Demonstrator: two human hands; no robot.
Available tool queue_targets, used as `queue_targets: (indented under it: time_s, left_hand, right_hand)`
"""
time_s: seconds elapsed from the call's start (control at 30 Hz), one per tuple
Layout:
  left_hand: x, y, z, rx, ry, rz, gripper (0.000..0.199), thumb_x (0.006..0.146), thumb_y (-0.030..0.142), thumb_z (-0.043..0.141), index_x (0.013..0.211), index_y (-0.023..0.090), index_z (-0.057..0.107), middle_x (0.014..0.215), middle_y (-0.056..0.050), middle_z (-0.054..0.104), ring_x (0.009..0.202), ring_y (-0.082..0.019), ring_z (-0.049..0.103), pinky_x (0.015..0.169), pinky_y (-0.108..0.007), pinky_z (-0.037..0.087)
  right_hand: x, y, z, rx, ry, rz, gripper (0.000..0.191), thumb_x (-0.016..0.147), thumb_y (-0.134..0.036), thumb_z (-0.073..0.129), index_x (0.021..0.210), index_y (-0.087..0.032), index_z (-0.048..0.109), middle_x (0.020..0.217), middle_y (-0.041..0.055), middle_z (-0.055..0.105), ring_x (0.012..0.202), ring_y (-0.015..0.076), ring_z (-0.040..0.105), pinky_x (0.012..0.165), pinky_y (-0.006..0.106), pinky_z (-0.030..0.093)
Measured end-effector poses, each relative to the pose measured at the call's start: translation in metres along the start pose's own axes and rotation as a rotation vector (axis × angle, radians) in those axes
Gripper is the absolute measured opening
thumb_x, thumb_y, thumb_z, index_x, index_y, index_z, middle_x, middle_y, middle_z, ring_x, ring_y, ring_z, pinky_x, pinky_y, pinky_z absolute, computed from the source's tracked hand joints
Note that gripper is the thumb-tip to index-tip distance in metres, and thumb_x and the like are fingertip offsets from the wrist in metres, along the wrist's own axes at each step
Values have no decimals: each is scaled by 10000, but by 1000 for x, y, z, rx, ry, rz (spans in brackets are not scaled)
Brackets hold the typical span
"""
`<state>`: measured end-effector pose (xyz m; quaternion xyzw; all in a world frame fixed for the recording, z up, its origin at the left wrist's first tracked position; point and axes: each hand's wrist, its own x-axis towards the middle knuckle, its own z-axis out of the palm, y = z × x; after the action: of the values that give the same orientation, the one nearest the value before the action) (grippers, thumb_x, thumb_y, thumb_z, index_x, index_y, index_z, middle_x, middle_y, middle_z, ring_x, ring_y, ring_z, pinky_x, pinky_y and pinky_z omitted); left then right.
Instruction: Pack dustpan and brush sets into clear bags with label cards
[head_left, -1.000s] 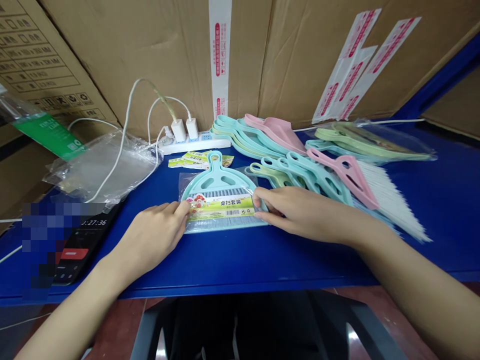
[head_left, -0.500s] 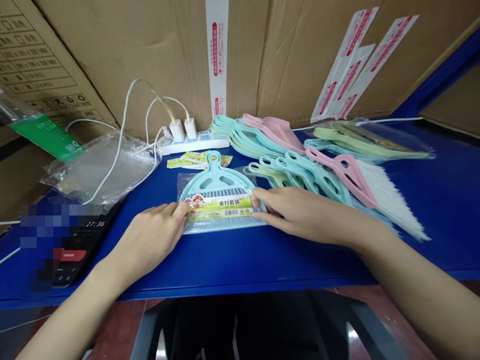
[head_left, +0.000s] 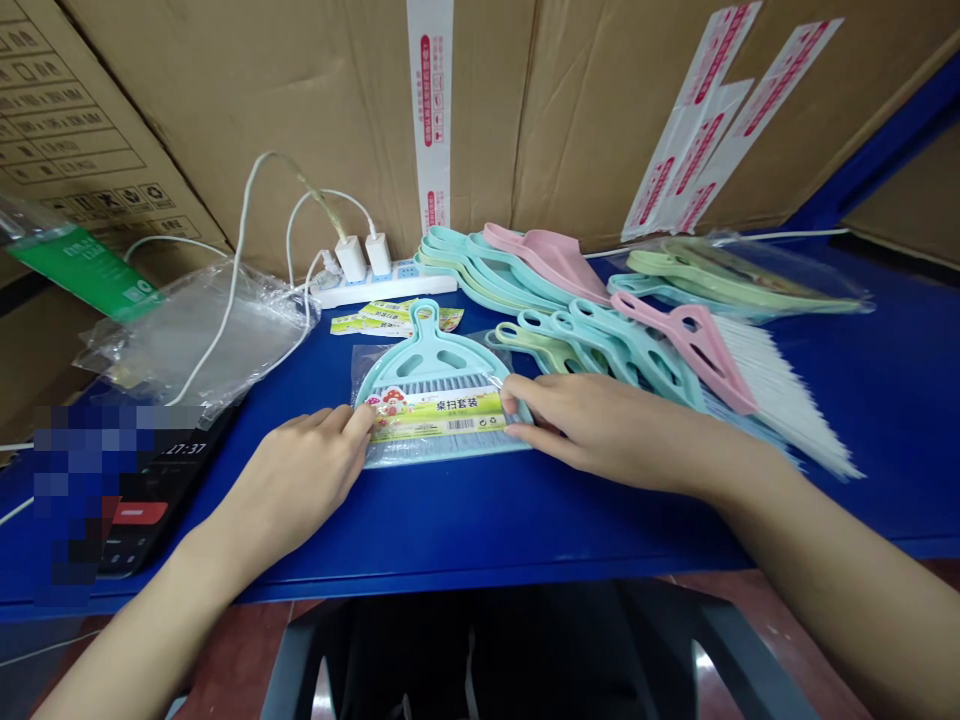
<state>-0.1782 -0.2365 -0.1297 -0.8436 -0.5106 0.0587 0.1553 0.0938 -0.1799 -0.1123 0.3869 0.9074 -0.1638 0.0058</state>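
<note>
A light blue dustpan and brush set (head_left: 431, 372) lies in a clear bag on the blue table, its handle pointing away from me. Across its brush runs a yellow-green printed label (head_left: 450, 412). My left hand (head_left: 311, 470) grips the set's left edge, fingers closed, the fingertips beside the label's left end. At the right edge my right hand (head_left: 570, 425) pinches the bagged set between thumb and fingers. The parts of the edges under my fingers are hidden.
Loose brushes (head_left: 630, 355) and stacked dustpans (head_left: 517, 270) lie behind and to the right. Bagged sets (head_left: 742, 280) are at the back right. Spare labels (head_left: 386, 318), a power strip (head_left: 390, 288), clear bags (head_left: 217, 320), white cables and a phone (head_left: 161, 490) stand left.
</note>
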Motion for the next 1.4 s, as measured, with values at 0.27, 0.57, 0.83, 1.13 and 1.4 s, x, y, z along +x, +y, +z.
queue_targets:
  time_s: [0.27,0.57,0.83,1.13,1.4]
  left_hand:
    - [0,1,0,-1,30,15,310,925,148,295,955,170,603,725,-75,666,641,-270,674,564,-364,519]
    - [0,2,-3,-44,-27,-30,340,947,188,271,978,179,609,777,-84,686,687,-280,687,609,-394,547]
    - [3,5,-6,-60,-68,-49,328,937,201,278,968,186,604,796,-99,697,713,-288,694,633,-399,553]
    - [3,5,-7,-26,-80,-67,318,949,198,281,971,192,598,803,-84,712,727,-260,702,639,-355,544]
    - [3,5,-6,-13,-71,-67,338,960,211,257,962,186,594,792,-85,715,714,-267,706,622,-368,543]
  right_hand:
    - [1,-3,-2,-8,-50,45,140,982,-313,396,936,-214,483,832,63,630,713,227,586,632,314,360]
    - [1,-3,-1,-29,-33,29,130,969,-303,393,930,-214,479,790,55,617,669,216,573,597,306,349]
    - [0,-2,-1,-32,-24,18,155,973,-309,374,939,-207,486,822,73,641,689,224,589,604,315,372]
    - [-1,-5,-3,-45,-49,50,148,978,-297,396,966,-198,505,872,83,675,737,230,621,627,311,390]
    - [-2,-2,-2,-46,-7,21,161,970,-305,397,953,-196,514,857,82,681,716,225,621,615,311,395]
